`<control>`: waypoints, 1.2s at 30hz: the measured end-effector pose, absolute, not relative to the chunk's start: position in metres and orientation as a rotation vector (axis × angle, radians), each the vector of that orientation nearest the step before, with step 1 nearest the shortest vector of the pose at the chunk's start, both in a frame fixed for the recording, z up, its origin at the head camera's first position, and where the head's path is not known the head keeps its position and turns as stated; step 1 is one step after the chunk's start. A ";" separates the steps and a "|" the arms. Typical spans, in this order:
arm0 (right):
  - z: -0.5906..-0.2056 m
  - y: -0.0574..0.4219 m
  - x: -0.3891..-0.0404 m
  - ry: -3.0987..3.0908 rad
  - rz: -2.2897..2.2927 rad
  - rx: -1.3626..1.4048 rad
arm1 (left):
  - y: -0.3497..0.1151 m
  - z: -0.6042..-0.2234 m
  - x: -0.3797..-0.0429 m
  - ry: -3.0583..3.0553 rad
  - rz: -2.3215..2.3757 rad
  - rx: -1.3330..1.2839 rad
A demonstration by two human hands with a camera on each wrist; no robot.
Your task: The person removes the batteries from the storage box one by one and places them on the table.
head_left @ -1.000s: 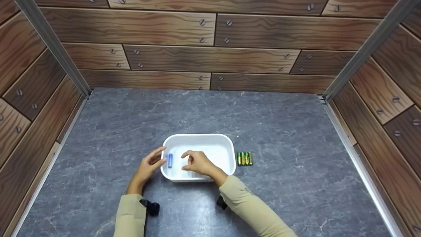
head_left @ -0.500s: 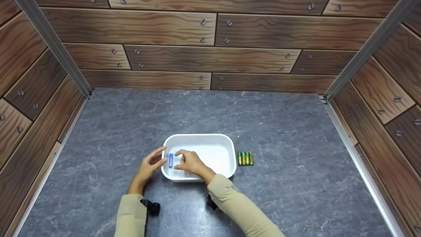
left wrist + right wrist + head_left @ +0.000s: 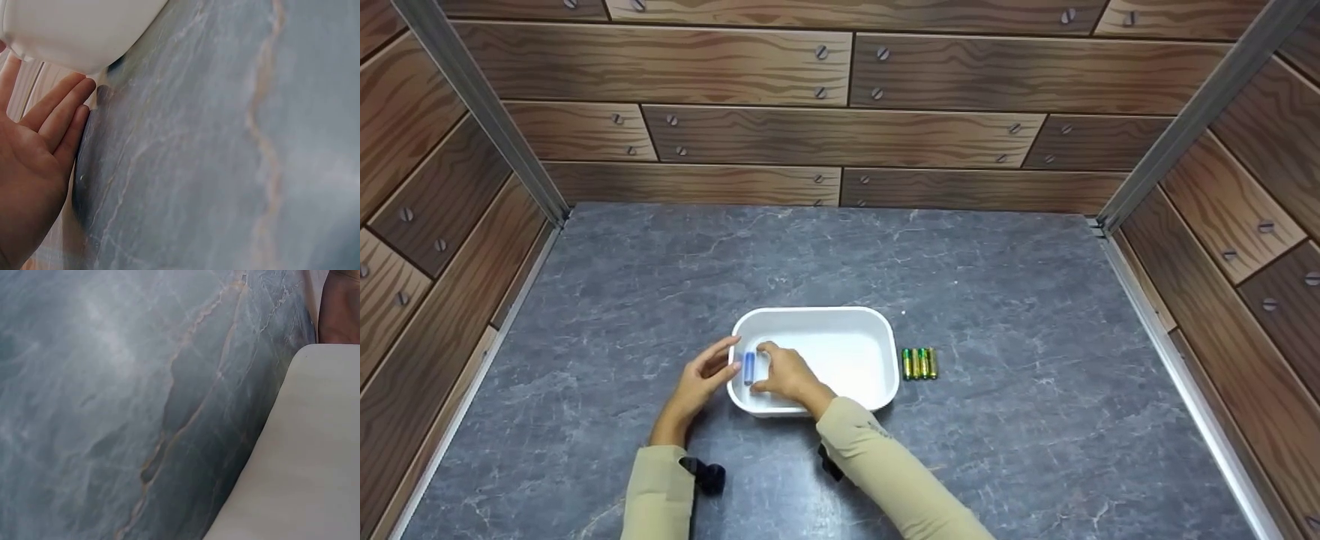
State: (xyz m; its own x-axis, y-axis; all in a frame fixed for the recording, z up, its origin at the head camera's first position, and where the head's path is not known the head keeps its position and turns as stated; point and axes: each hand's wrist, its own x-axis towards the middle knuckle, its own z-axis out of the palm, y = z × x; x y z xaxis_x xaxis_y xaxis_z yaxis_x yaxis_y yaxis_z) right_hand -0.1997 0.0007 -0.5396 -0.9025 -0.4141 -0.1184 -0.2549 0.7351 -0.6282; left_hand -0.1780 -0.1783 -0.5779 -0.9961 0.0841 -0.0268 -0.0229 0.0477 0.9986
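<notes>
A white plastic tub [image 3: 840,313] stands on the grey marbled table. At its left end, inside, lies a slim blue battery [image 3: 749,368], lengthwise away from me. My left hand [image 3: 694,386] is at the outside of the tub's left wall, thumb and fingers spread with tips right at the rim; the left wrist view shows its fingers fairly straight against the tub. My right hand [image 3: 791,375] reaches inside the tub, thumb and index finger apart in a C, tips close to the battery's two ends. In the right wrist view the tub's wall hides its fingers.
Several green and gold batteries [image 3: 919,364] lie side by side on the table just right of the tub. Wood-patterned panels [image 3: 840,135] with grey metal corner posts wall in the table at the back and both sides.
My right hand has moved left across the inside of the tub, up to the blue battery, with thumb and index finger still apart. The left hand has stayed in place.
</notes>
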 end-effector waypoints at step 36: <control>-0.539 -0.003 -0.199 2.771 -0.777 -0.474 | -0.179 -0.577 -0.178 2.203 2.102 0.068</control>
State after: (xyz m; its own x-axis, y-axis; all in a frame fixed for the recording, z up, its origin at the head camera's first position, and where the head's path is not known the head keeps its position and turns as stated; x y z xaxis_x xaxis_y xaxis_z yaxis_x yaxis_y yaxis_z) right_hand -0.1994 -0.0027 -0.5386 -0.9226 -0.3644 -0.1267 -0.2453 0.8075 -0.5364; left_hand -0.1781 -0.1791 -0.5769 -0.9944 0.0982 -0.0381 -0.0335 0.0485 0.9983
